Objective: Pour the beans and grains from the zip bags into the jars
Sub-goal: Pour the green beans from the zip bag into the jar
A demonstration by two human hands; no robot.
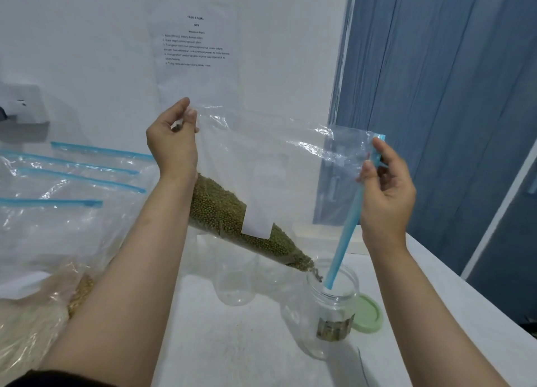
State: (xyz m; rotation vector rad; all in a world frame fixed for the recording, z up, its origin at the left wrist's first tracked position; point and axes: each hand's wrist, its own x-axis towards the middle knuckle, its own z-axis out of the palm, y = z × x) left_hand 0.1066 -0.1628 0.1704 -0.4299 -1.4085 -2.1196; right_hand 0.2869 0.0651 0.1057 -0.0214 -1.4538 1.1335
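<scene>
- Now your left hand pinches the zip bag by its bottom corner, above the jar.
- Your right hand grips its blue zip edge.
- Green beans slide down into the jar's mouth; a green lid lies just behind.

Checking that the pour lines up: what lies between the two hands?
In the head view, the clear zip bag stretches between the left hand and right hand, its green beans sliding toward the jar.
</scene>
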